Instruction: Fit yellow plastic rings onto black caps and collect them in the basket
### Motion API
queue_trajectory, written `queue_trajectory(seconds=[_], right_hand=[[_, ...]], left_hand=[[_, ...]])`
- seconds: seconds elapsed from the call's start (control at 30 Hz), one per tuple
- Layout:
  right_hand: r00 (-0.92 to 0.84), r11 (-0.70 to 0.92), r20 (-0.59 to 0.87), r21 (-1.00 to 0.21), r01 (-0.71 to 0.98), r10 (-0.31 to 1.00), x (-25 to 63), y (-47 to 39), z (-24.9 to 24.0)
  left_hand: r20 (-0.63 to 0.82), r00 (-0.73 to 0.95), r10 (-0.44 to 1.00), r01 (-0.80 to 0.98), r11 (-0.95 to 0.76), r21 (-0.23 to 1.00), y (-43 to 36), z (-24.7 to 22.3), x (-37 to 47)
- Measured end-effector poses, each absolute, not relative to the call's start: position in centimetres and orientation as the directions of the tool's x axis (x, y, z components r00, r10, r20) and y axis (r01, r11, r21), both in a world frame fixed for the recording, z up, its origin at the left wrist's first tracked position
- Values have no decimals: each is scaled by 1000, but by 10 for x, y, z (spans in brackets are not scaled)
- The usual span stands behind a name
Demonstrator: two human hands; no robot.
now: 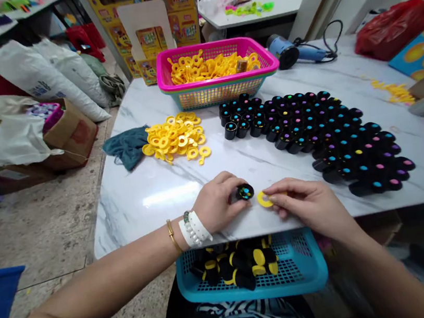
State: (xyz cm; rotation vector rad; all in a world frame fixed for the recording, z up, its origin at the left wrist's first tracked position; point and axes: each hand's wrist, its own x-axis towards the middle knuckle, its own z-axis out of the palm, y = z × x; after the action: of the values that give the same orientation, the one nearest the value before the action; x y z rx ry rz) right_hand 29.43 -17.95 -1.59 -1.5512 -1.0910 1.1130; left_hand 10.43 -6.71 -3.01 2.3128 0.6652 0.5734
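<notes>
My left hand point(221, 200) is closed around a small black cup point(245, 191), tilted so its mouth faces right, with bright coloured bits inside. Just to the right, my right hand point(300, 199) pinches a yellow ring-shaped lid point(264, 199) by its edge, a short gap from the cup. Beyond my left hand lies a loose pile of yellow lids point(173, 138). Rows of black cups point(309, 124) with coloured dots in them cover the right part of the marble-patterned table point(139, 206). Below the table edge, a blue basket point(304, 283) holds black cups with yellow lids on.
A pink basket point(164, 81) full of yellow lids stands at the back. Beside it lies a blue corded power tool point(299, 53). A dark green cloth point(127, 145) is at the table's left edge. Red bag point(398, 27) and scattered yellow pieces point(394, 90) sit at right.
</notes>
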Motion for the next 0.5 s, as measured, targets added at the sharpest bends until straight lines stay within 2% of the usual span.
queue_trajectory(seconds=[0.07,0.13,0.27,0.5], right_hand=[[225,-218,-203,-975,45,953,292,-174,-11],[209,-226,-218,-974,16,953,287,-167,-6],[160,-220,-204,-972,88,966,279,-151,-4],[226,-210,-167,-960,183,960,275,-145,-4]], left_hand=[[226,764,605,311,-652,692,-65,-30,105],[222,768,601,319,-658,682,-65,-30,105],[200,787,584,319,-662,678,-67,-30,106],[146,803,578,339,-644,686,-66,-29,107]])
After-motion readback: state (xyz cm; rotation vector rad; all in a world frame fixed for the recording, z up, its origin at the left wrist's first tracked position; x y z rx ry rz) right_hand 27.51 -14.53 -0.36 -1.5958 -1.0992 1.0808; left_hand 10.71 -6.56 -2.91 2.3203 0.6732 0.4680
